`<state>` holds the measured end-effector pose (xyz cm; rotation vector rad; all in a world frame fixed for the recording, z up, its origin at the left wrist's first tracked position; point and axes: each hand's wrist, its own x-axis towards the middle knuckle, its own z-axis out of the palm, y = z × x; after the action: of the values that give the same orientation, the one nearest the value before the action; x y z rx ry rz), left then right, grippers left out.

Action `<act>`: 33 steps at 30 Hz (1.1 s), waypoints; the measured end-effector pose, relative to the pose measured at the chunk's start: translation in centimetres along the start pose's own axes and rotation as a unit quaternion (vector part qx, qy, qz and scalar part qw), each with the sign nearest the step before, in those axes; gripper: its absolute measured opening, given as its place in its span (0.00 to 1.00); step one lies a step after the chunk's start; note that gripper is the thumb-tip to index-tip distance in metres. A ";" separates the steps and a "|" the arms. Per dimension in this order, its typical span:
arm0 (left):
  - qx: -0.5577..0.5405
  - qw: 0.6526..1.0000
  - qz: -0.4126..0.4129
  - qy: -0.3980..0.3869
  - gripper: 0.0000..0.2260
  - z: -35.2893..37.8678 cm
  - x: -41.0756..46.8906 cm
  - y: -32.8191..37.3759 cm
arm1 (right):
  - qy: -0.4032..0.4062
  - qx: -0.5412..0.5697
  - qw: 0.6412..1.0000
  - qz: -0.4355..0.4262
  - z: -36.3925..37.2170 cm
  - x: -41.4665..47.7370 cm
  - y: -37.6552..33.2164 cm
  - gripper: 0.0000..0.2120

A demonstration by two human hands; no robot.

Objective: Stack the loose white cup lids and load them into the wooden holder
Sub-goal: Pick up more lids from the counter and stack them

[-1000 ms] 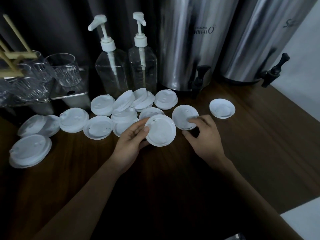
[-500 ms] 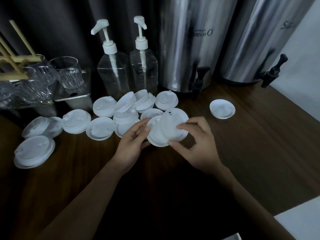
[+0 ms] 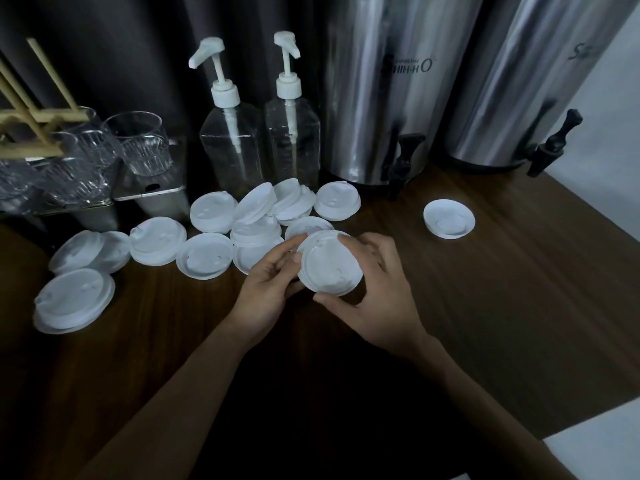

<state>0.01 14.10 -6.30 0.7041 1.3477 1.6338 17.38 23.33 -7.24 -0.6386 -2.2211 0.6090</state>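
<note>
Now the lid [image 3: 330, 271] my right hand [image 3: 381, 292] lifted off the table [image 3: 519, 289] a second ago sits nested on the one I already held, so the stack [image 3: 311, 252] has begun. The holder [image 3: 33, 133] waits far left, loose lids [image 3: 204, 256] between. My left hand [image 3: 270, 285] pinches the stack at its left rim; my right hand curls round its right. One stray lid [image 3: 449, 219] lies well apart, rightward.

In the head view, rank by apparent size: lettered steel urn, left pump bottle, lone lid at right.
Steel urn
Left pump bottle
Lone lid
No close calls here.
</note>
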 end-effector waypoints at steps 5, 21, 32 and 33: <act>-0.004 1.000 -0.008 -0.003 0.17 -0.3 0.1 -0.1 | 0.031 -0.014 0.999 0.005 0.6 0.0 -0.5 0.44; -0.034 0.999 -0.009 -0.028 0.17 -0.6 0.0 0.0 | -0.022 0.035 0.998 0.042 1.2 0.2 -0.5 0.45; -0.023 0.999 0.007 -0.039 0.21 -0.2 -0.4 0.3 | -0.054 0.116 0.988 0.084 -0.1 1.3 -0.4 0.36; -0.026 0.999 0.005 -0.032 0.21 -0.2 -0.4 0.3 | -0.046 0.144 0.982 0.116 -0.2 1.5 -0.6 0.33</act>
<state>-0.08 13.67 -6.01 0.7266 1.2537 1.6345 16.53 23.82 -5.99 -0.7340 -2.1011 1.0761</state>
